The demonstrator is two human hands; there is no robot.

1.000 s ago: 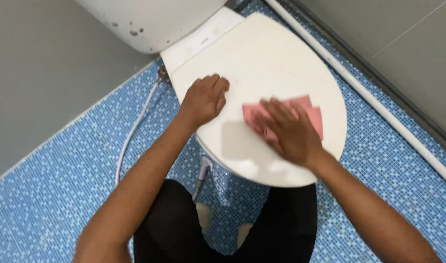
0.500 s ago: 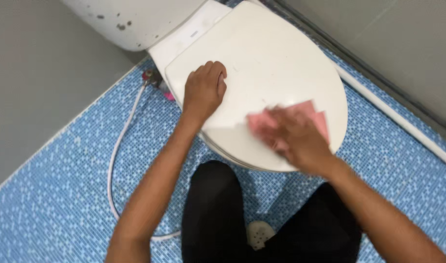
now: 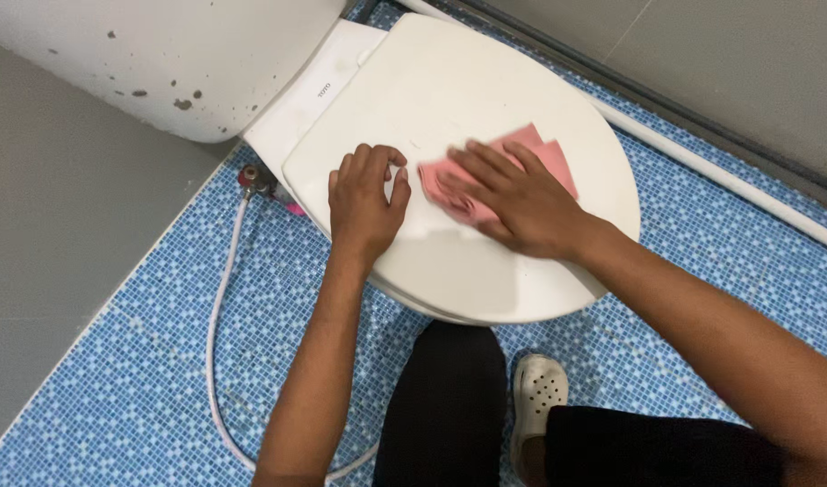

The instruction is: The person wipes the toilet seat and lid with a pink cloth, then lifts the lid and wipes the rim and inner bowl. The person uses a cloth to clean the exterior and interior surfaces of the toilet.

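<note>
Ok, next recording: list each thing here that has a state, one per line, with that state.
Toilet lid: closed, lying flat.
Pink cloth: crumpled, pressed flat on the lid under the right hand.
Right hand: fingers spread, on the cloth.
Left hand: fingers curled, resting on the lid.
White hose: connected at the wall valve, lying on the floor.

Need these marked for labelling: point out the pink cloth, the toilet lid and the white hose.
pink cloth (image 3: 547,153), head view, bare corner beyond the fingers.
toilet lid (image 3: 449,81), head view, bare top near the hinge.
white hose (image 3: 217,316), head view, middle stretch on the blue floor.
</note>
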